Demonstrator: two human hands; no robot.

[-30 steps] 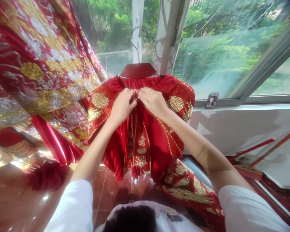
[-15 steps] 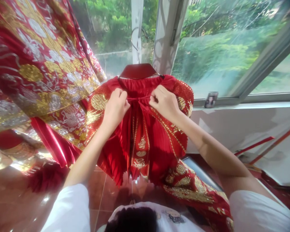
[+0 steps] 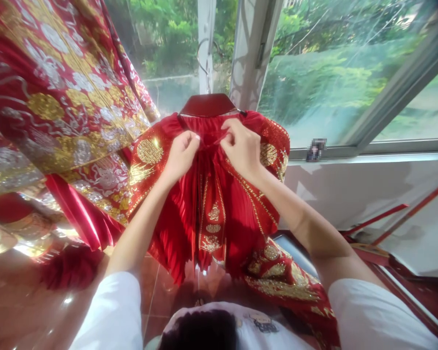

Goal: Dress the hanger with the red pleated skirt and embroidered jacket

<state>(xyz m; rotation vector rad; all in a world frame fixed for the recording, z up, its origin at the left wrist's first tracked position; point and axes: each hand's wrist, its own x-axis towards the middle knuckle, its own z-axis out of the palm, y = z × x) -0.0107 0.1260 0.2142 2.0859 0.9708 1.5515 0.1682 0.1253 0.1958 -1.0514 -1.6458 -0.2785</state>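
A red pleated skirt (image 3: 237, 228) with gold embroidery hangs from a hanger (image 3: 209, 106) with a dark red top. My left hand (image 3: 182, 151) is closed in a pinch at the left of its waist, on a thin red tie. On the other side, my right hand (image 3: 243, 148) pinches the red tie (image 3: 213, 144) too, with its index finger raised and bent. Between the hands the tie makes a small loop in front of the gathered waist. Fingertips partly hide the tie's ends. An embroidered panel (image 3: 213, 214) runs down the skirt's middle.
A larger red garment (image 3: 76, 87) with gold and silver embroidery hangs close on the left. Behind are windows (image 3: 332, 87) and a sill with a small blurred item (image 3: 316, 149). Gold-embroidered red cloth (image 3: 284, 279) lies at lower right, over a dark seat (image 3: 295, 253).
My hands have come slightly closer together. The right hand has moved up and left, its index finger lifting, and the tie, stretched straight before, now bends into a loop.
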